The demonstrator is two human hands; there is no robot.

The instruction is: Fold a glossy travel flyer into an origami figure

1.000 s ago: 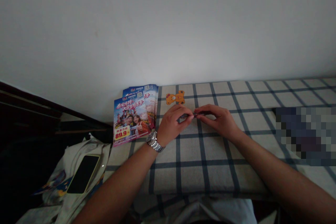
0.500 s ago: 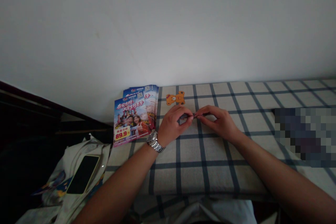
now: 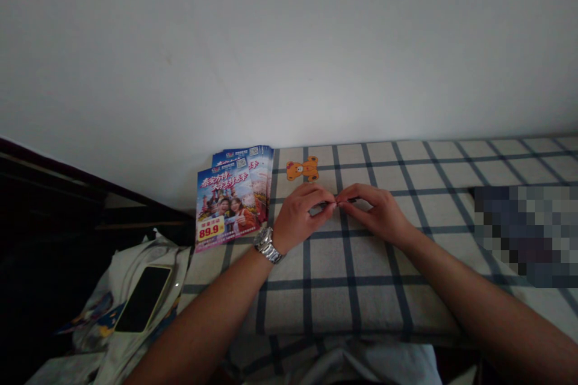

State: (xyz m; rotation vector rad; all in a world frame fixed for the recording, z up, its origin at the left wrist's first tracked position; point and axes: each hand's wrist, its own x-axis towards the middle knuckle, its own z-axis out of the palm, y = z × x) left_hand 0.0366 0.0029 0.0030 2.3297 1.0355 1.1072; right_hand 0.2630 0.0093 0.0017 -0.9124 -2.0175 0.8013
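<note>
My left hand [image 3: 298, 216], with a metal watch on the wrist, and my right hand [image 3: 377, 212] meet fingertip to fingertip over the checked cloth [image 3: 343, 264]. Both pinch a thin dark pen-like object [image 3: 336, 200] held level between them; most of it is hidden by the fingers. An orange bear-shaped cut-out [image 3: 301, 168] lies flat on the cloth just beyond my hands.
A stack of colourful flyers [image 3: 228, 201] lies at the cloth's left edge by the white wall. A dark phone [image 3: 142, 299] rests on a white printed bag at lower left. A blurred dark patch [image 3: 526, 231] covers the right side.
My hands have drawn closer together, so less of the thin dark object shows between the fingertips. The arms have barely shifted.
</note>
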